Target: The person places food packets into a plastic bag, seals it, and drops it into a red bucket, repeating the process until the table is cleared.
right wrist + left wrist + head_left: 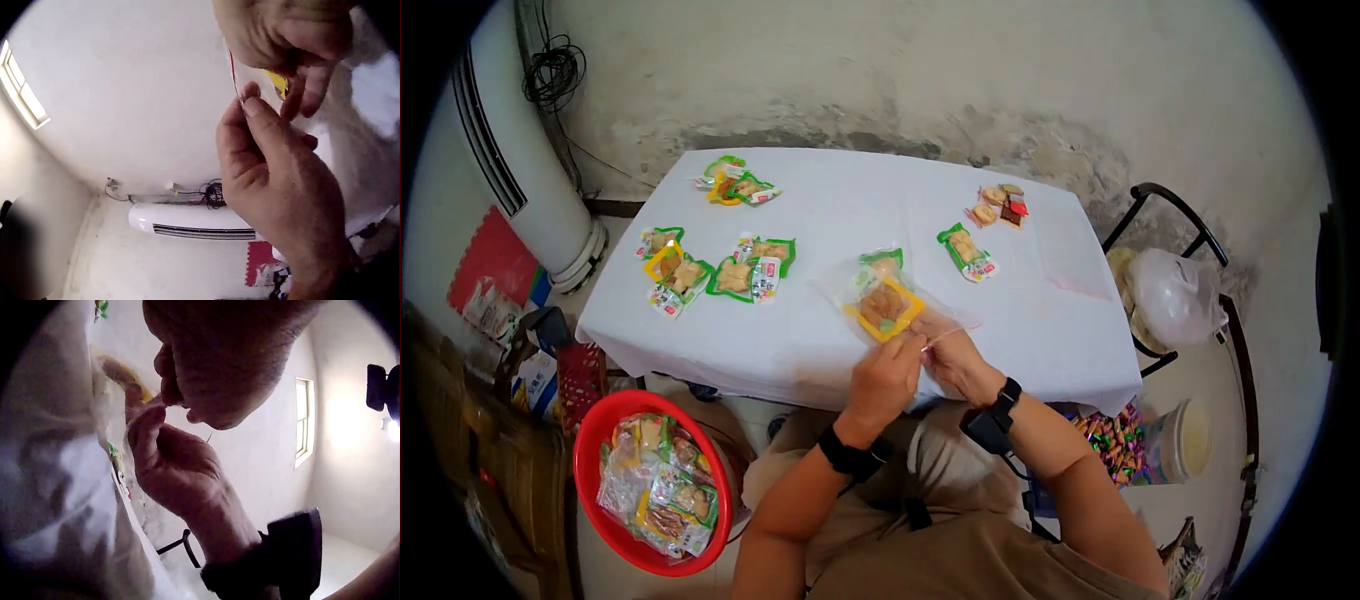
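A clear zip bag [850, 287] is held above the near part of the table. Inside it show a yellow-edged food packet [887, 308] and a green-edged packet [882, 263]. My left hand [885, 382] pinches the bag's red-lined mouth between thumb and forefinger, plainest in the right wrist view, where that left hand [281, 169] is lower. My right hand [953, 357] grips the same end of the bag, its fingers partly hidden behind the plastic. In the left wrist view the right hand [178, 465] has its thumb close to the left fingertips.
On the white-covered table [830, 200], several green-edged packets [735, 277] lie in groups at left; another packet [966, 251] and small snacks [1000, 205] lie at right. A red basin [587, 470] of bagged packets stands lower left. A black-framed chair [1180, 200] stands at right.
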`<state>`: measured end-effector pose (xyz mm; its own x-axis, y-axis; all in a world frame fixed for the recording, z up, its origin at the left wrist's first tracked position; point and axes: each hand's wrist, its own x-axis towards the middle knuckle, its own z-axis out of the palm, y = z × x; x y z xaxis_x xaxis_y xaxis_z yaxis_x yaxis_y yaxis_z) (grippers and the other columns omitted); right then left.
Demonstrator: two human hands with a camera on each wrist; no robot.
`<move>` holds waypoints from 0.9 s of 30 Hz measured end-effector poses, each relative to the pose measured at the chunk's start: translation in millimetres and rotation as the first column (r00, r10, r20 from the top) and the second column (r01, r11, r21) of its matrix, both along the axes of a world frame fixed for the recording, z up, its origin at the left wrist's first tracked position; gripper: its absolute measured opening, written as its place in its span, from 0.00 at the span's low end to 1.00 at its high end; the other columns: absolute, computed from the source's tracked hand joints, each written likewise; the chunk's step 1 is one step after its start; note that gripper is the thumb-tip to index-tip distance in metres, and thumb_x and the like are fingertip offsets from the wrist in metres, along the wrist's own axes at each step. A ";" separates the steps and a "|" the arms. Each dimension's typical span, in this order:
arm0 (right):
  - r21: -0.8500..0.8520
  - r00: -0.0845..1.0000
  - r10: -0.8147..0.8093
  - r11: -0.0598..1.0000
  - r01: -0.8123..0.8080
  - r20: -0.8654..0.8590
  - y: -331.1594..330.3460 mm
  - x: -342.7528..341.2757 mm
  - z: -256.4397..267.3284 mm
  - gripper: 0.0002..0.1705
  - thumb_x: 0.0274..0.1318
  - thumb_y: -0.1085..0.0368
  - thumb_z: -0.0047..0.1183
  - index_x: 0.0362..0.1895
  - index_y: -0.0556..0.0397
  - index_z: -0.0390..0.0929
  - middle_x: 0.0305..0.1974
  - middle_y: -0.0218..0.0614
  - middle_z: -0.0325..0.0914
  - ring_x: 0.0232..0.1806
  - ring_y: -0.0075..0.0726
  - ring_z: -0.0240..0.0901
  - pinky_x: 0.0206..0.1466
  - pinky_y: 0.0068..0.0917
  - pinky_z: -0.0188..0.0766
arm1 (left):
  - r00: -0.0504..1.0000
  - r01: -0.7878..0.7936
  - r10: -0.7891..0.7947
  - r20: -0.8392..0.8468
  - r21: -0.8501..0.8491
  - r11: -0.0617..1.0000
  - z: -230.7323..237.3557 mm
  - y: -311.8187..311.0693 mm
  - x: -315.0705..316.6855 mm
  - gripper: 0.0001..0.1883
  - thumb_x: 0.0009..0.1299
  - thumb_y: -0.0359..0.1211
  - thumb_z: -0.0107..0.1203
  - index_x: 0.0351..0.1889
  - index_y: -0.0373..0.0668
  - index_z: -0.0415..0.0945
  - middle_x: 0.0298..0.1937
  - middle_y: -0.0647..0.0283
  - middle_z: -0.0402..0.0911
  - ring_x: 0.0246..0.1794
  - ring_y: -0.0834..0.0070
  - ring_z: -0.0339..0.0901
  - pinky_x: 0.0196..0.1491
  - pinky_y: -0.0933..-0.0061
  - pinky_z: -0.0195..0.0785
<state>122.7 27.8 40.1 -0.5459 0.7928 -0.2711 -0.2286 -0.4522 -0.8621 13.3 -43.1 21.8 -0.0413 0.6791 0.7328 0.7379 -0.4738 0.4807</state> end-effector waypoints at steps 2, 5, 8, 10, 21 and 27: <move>0.023 0.999 0.035 0.999 -0.034 -0.012 14.5 -9.3 -13.9 0.12 0.60 0.63 0.46 0.44 0.57 0.71 0.34 0.34 0.76 0.29 0.23 0.73 0.27 0.16 0.70 | 1.000 -0.004 0.003 0.021 0.052 0.999 -0.9 1.1 -2.4 0.09 0.60 0.27 0.52 0.39 0.42 0.74 0.28 0.60 0.71 0.27 0.63 0.73 0.28 0.66 0.68; 0.144 0.968 0.215 0.962 -0.233 0.133 38.6 -13.5 -39.8 0.16 0.59 0.64 0.46 0.50 0.58 0.69 0.39 0.34 0.75 0.38 0.26 0.73 0.37 0.20 0.71 | 0.999 -0.044 0.044 0.021 -0.005 0.999 -0.4 -0.5 -5.1 0.09 0.60 0.25 0.51 0.39 0.42 0.75 0.29 0.59 0.73 0.28 0.61 0.74 0.30 0.67 0.68; 0.464 0.883 0.129 0.811 -0.356 0.451 37.4 -2.9 -48.4 0.11 0.58 0.67 0.47 0.44 0.56 0.72 0.33 0.30 0.73 0.31 0.23 0.68 0.30 0.20 0.65 | 0.998 -0.048 0.049 0.040 -0.039 0.998 -2.4 2.3 -8.7 0.08 0.60 0.26 0.52 0.38 0.43 0.75 0.29 0.59 0.73 0.29 0.60 0.74 0.30 0.67 0.68; 0.521 0.891 0.166 0.761 -0.388 0.422 22.4 10.4 -40.0 0.11 0.58 0.68 0.47 0.45 0.55 0.72 0.32 0.29 0.73 0.30 0.23 0.68 0.30 0.21 0.66 | 0.997 -0.066 0.069 0.023 -0.110 0.992 -5.2 1.9 -7.5 0.07 0.60 0.27 0.52 0.37 0.44 0.75 0.29 0.60 0.74 0.30 0.60 0.74 0.31 0.66 0.68; 0.807 0.564 -0.630 0.578 -0.117 0.533 130.8 117.0 -20.4 0.23 0.52 0.51 0.52 0.41 0.60 0.76 0.36 0.43 0.76 0.38 0.40 0.73 0.40 0.34 0.71 | 0.995 -0.086 0.078 -0.063 -0.147 0.985 -5.4 -0.7 -2.4 0.03 0.58 0.30 0.53 0.28 0.46 0.70 0.25 0.63 0.68 0.27 0.64 0.71 0.26 0.65 0.65; 0.729 0.120 -0.755 0.561 -0.393 0.645 165.3 67.6 -29.7 0.27 0.39 0.51 0.60 0.39 0.60 0.74 0.45 0.53 0.70 0.50 0.55 0.65 0.46 0.43 0.68 | 0.987 -0.081 0.066 -0.146 -0.101 0.992 -6.7 4.0 -3.2 0.06 0.58 0.32 0.56 0.26 0.46 0.69 0.24 0.64 0.66 0.25 0.66 0.69 0.25 0.67 0.64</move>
<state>190.3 193.1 10.4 -0.1302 0.9488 0.2878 0.9361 0.2133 -0.2797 10.1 -39.1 15.1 0.0050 0.7523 0.6588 0.8330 -0.3676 0.4135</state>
